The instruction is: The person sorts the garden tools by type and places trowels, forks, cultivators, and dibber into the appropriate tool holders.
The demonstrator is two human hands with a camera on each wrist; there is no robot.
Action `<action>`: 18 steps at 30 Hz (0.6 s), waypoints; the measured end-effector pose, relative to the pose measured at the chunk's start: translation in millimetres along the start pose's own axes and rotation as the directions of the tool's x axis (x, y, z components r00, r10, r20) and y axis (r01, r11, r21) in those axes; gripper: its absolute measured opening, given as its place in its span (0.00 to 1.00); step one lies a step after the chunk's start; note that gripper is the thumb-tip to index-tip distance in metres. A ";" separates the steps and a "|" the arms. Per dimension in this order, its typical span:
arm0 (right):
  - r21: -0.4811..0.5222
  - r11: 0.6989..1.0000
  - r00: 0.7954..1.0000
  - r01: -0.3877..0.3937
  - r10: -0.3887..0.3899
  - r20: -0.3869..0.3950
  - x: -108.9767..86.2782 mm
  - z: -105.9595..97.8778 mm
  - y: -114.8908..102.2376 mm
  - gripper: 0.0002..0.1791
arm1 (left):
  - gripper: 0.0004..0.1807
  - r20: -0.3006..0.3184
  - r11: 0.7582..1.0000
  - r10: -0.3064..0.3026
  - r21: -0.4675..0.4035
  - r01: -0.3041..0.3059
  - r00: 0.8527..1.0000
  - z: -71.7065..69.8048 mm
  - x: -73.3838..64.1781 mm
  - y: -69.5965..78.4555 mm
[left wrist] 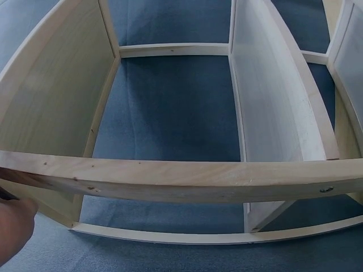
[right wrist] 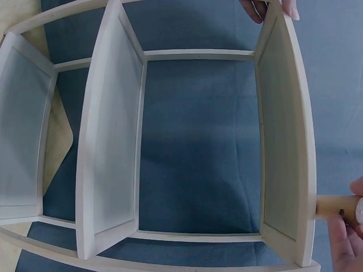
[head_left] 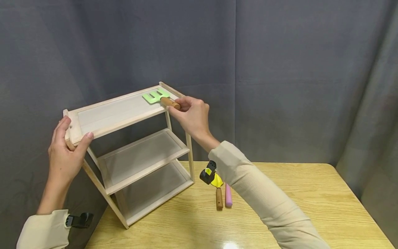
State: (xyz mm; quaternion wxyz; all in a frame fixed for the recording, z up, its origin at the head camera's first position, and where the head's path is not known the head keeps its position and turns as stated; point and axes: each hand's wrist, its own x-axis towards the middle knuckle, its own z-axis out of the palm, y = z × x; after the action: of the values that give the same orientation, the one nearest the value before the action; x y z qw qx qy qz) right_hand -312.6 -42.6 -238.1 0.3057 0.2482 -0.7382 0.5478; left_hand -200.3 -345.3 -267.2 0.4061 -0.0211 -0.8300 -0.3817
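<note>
A pale wooden three-tier shelf (head_left: 115, 112) stands on the table, its lower tiers bare. My left hand (head_left: 63, 152) grips the left end of its top tier, with the thumb over the front edge. At the right end of that tier, a small hand fork (head_left: 155, 95) has a light green head and a wooden handle. My right hand (head_left: 194, 116) pinches the handle end between thumb and fingers. The green head is over the top board; whether it touches cannot be told. In the right wrist view, the fork's handle (right wrist: 330, 207) sticks out past the shelf board, which hides the head.
On the wooden table (head_left: 295, 193), right of the shelf, lie a yellow trowel (head_left: 219, 199) with a wooden handle and a tool with a pink handle (head_left: 228, 197), partly hidden by my right sleeve. A grey curtain (head_left: 280, 86) hangs behind.
</note>
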 end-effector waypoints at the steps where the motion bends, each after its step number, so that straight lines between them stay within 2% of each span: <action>1: 0.000 1.000 1.000 -0.003 0.003 0.002 -0.1 -0.2 0.0 0.12 | 0.37 0.001 1.000 0.001 0.002 -0.001 1.000 0.1 0.0 -0.2; 11: 0.027 0.998 0.999 -0.053 0.053 0.012 -3.1 -3.9 2.7 0.19 | 0.37 0.004 1.000 -0.003 -0.012 0.003 1.000 0.6 0.6 -1.3; 18: 0.046 0.998 0.999 -0.032 0.031 0.014 -2.7 -9.4 2.4 0.17 | 0.37 -0.001 1.000 -0.015 -0.011 0.015 1.000 -1.1 0.8 -2.6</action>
State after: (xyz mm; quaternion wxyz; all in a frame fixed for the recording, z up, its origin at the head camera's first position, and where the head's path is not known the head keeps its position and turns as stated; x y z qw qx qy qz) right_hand -310.8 -32.8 -239.7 0.2862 0.2471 -0.7311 0.5679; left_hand -200.9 -348.1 -267.8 0.4036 -0.0167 -0.8278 -0.3893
